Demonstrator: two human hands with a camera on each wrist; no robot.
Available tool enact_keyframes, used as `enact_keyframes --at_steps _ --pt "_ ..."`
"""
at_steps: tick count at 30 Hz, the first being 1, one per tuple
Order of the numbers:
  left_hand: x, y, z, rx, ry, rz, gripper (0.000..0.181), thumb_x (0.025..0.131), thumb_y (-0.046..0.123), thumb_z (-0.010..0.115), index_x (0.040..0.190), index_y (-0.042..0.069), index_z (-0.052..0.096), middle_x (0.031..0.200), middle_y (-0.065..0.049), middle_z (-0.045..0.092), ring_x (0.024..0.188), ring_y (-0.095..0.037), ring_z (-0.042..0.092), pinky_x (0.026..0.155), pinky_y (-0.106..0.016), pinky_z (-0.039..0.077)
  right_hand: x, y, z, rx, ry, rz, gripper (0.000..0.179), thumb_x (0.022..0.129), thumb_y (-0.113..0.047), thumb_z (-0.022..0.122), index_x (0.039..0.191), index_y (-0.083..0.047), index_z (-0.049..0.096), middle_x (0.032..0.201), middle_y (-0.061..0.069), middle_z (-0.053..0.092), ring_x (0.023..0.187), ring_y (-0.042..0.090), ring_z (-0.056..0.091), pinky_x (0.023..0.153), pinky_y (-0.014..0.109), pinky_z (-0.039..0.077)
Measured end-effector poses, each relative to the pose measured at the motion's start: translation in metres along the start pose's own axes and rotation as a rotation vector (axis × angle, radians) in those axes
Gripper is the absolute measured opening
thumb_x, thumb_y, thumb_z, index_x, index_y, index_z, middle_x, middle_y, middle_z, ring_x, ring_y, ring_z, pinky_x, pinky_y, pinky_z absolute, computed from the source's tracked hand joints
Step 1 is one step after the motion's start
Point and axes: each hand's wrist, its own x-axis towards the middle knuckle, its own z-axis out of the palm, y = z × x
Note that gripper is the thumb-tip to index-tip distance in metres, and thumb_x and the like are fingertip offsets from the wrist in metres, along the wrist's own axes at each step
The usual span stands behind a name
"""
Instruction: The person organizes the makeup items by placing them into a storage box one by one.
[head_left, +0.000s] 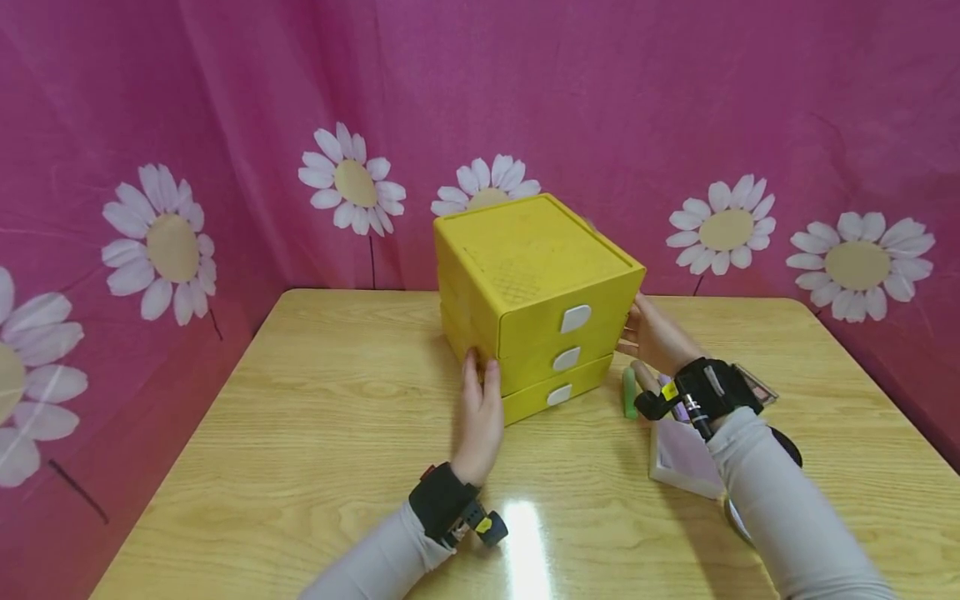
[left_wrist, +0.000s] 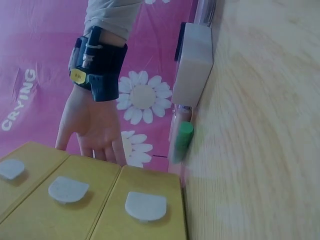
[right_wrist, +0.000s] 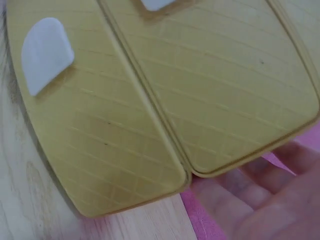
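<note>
A yellow three-drawer organizer point(head_left: 555, 258) with white tab handles point(head_left: 576, 318) stands turned at an angle on the wooden table. In the head view my left hand point(head_left: 480, 417) touches the lower left side near the front corner, its fingers extended. On the opposite side, my right hand point(head_left: 660, 337) has its fingers against the right side wall, partly hidden behind it. The right wrist view shows the right fingers point(right_wrist: 220, 200) along the edge of the drawers. All three drawer fronts point(left_wrist: 145, 200) look closed in the left wrist view.
Right of the organizer, partly under the right forearm, lie a green-capped tube point(head_left: 629, 392), a pale pink and white box point(head_left: 686, 458) and a purple item point(head_left: 680, 410). A dark round object point(head_left: 787, 446) shows past the sleeve. A pink daisy-print curtain point(head_left: 600, 100) hangs behind.
</note>
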Motion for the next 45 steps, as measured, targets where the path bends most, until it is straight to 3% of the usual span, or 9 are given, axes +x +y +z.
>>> enact_keyframes --at_steps 4,11,19,25,34,45 --pt "0.0 -0.003 0.002 -0.023 0.003 0.001 0.064 0.099 0.036 0.033 0.145 -0.001 0.009 0.151 -0.016 0.012 0.138 -0.027 0.012 0.112 -0.045 0.011 0.002 0.003 0.004 0.004 -0.003 0.007 0.079 0.091 -0.064 0.018 0.139 -0.001 0.024 0.109 -0.009 0.05 0.104 0.008 0.046 0.109 0.051 0.018" --pt "0.0 -0.003 0.003 -0.024 0.001 0.009 0.063 0.099 0.036 0.034 0.145 0.0 0.009 0.15 -0.015 0.013 0.137 -0.026 0.014 0.113 -0.044 0.012 0.0 0.004 0.003 0.002 0.017 -0.008 0.07 0.091 -0.064 0.019 0.13 -0.008 0.036 0.107 -0.01 0.053 0.103 0.009 0.048 0.109 0.052 0.019" --pt "0.0 -0.002 0.001 -0.02 -0.022 -0.018 0.065 0.098 0.04 0.033 0.146 0.004 0.009 0.151 -0.01 0.013 0.137 -0.022 0.014 0.113 -0.041 0.013 0.0 0.005 0.002 -0.013 0.033 0.005 0.08 0.09 -0.065 0.019 0.139 -0.003 0.026 0.122 0.002 0.045 0.111 0.016 0.043 0.109 0.05 0.021" --pt "0.003 -0.003 -0.002 -0.011 -0.034 -0.018 0.064 0.099 0.039 0.033 0.146 0.002 0.009 0.151 -0.013 0.014 0.137 -0.025 0.016 0.112 -0.043 0.015 -0.001 0.005 0.005 -0.007 0.046 0.02 0.082 0.09 -0.066 0.019 0.142 -0.003 0.022 0.138 0.016 0.031 0.123 0.027 0.033 0.109 0.05 0.02" --pt "0.016 -0.006 -0.011 -0.061 -0.07 -0.047 0.06 0.1 0.034 0.035 0.146 0.002 0.013 0.151 -0.014 0.014 0.137 -0.026 0.015 0.112 -0.041 0.015 -0.006 0.004 0.011 0.003 0.086 0.012 0.079 0.089 -0.066 0.022 0.141 -0.006 0.025 0.137 0.015 0.031 0.129 0.033 0.026 0.11 0.05 0.018" --pt "0.038 -0.01 -0.023 -0.064 -0.128 -0.044 0.058 0.1 0.031 0.035 0.145 0.0 0.015 0.15 -0.015 0.016 0.137 -0.026 0.015 0.113 -0.04 0.015 -0.011 0.003 0.018 0.044 0.107 0.021 0.084 0.089 -0.067 0.023 0.145 -0.005 0.015 0.144 0.02 0.017 0.133 0.037 0.016 0.11 0.052 0.014"
